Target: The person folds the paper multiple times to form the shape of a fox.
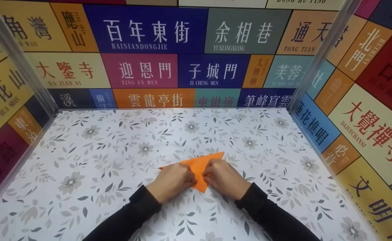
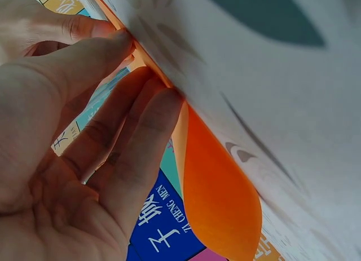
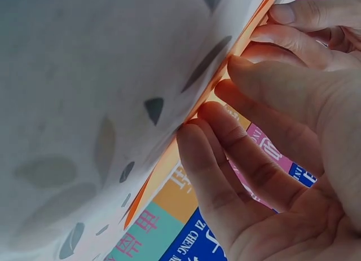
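Observation:
A folded orange paper [image 1: 201, 165] lies flat on the floral-patterned table [image 1: 115, 150], with one corner pointing up and to the right. My left hand [image 1: 179, 177] rests on its left part and my right hand [image 1: 219, 175] on its right part, knuckles close together. In the left wrist view the left hand [image 2: 113, 131] presses its fingertips [image 2: 163, 100] and thumb against the orange paper [image 2: 220, 199], a flap of which curves away from the table. The right wrist view has the right hand [image 3: 271, 131] pressing its fingertips [image 3: 189, 134] along the paper's edge [image 3: 169, 165].
Walls covered in colourful sign panels [image 1: 155, 70] enclose the table at the back, left and right. Clear corner posts [image 1: 18, 57] stand at the back corners. Black sleeves [image 1: 132, 214] reach in from the near edge.

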`<move>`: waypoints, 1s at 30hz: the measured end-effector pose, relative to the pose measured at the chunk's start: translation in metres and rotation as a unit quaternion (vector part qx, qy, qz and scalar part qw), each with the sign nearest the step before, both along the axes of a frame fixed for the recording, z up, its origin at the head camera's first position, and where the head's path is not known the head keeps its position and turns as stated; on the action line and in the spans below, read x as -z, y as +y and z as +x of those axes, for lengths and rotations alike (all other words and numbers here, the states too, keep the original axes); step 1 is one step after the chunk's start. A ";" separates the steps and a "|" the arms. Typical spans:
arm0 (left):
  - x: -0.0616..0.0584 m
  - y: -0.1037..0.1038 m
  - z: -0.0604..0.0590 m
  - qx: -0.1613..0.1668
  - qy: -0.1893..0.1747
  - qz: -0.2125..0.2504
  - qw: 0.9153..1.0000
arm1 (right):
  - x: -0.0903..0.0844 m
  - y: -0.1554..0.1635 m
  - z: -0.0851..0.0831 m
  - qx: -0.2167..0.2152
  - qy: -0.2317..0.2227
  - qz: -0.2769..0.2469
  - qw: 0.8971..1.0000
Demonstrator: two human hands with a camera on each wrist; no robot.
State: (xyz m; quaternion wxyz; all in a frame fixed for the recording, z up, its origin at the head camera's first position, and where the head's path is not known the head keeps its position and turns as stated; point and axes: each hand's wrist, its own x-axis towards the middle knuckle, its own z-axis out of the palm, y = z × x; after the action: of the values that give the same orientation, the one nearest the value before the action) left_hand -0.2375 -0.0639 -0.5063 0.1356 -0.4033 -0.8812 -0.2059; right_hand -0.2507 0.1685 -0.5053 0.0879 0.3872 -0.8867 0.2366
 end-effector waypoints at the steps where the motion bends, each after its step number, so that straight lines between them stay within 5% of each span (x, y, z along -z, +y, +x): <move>1: 0.000 0.000 0.000 0.000 0.002 0.000 1.000 | 0.000 0.000 0.001 0.000 -0.001 0.003 1.000; 14: 0.000 -0.001 0.000 0.005 -0.009 0.005 1.000 | -0.001 -0.002 0.003 -0.009 -0.010 -0.006 1.000; 23: -0.004 -0.004 -0.006 0.000 -0.076 0.028 0.997 | -0.001 -0.001 0.001 0.000 -0.004 0.005 1.000; 30: -0.020 -0.007 -0.024 -0.015 -0.130 0.037 0.991 | -0.001 -0.001 0.000 0.000 -0.003 0.004 1.000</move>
State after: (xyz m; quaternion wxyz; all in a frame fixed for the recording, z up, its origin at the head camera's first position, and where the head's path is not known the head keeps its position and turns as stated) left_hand -0.2619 -0.0707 -0.4865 0.0376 -0.3543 -0.8892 -0.2869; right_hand -0.2505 0.1671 -0.5039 0.0842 0.3865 -0.8881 0.2342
